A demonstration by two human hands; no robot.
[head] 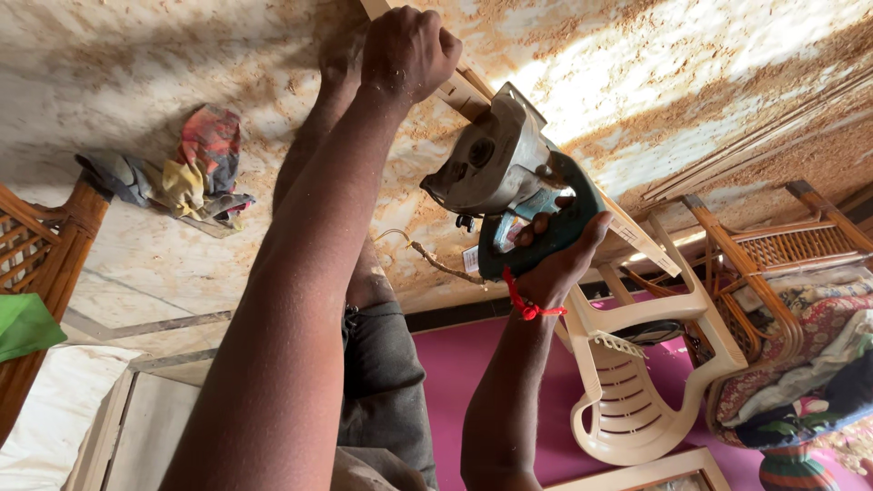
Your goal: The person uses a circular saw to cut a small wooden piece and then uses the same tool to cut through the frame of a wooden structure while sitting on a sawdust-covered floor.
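Observation:
My left hand [405,50] is closed around a long pale wooden strip [641,236] that lies across the sawdust-covered floor [136,73]. My right hand [556,259], with a red thread at the wrist, grips the green handle of a circular saw [496,164]. The saw's metal guard rests against the strip just past my left hand. My bare foot [341,59] is planted beside the left hand, by the strip. A frayed cord [432,256] hangs from the saw.
A heap of coloured rags [195,173] lies on the floor to the left. A cane chair [41,245] stands at the left edge. To the right are a cream plastic chair [637,391] and another cane chair [773,245] with patterned cloth.

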